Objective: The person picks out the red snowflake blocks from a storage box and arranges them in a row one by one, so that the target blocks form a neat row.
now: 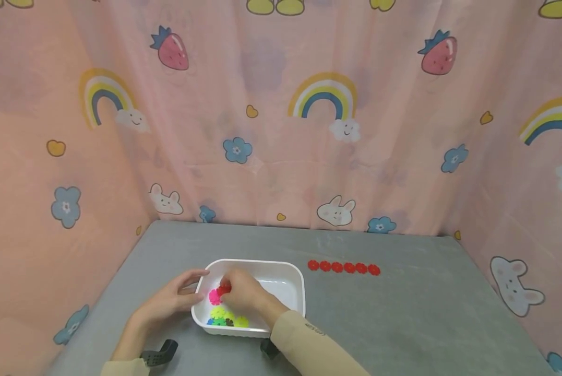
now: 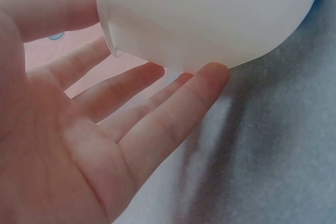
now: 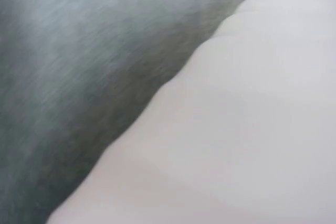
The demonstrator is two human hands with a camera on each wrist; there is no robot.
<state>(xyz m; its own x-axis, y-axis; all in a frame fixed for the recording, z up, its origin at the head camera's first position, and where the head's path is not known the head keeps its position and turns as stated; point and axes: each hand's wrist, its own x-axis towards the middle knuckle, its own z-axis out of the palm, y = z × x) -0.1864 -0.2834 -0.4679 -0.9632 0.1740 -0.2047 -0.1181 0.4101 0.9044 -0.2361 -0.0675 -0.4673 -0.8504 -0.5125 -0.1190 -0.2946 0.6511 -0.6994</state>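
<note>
A white plastic tub (image 1: 281,268) stands on the grey table. My left hand (image 1: 170,300) is at its left end, fingers spread and fairly straight. In the left wrist view those fingertips touch the outer wall and rim of the tub (image 2: 210,14). Inside, my right hand (image 1: 244,292) bends down with curled fingers that pinch a red flower-shaped disc (image 1: 223,289). Beside it lies a pink disc (image 1: 214,297). The right wrist view shows the tub's side (image 3: 236,129) but not the hand.
Yellow discs (image 1: 218,312), a green disc (image 1: 219,321) and blue and dark ones lie along the tub's near side. Right of the tub, several red flower-shaped discs (image 1: 349,268) form a row on the table (image 1: 403,313). A pink patterned curtain (image 1: 281,183) encloses the table's back and sides.
</note>
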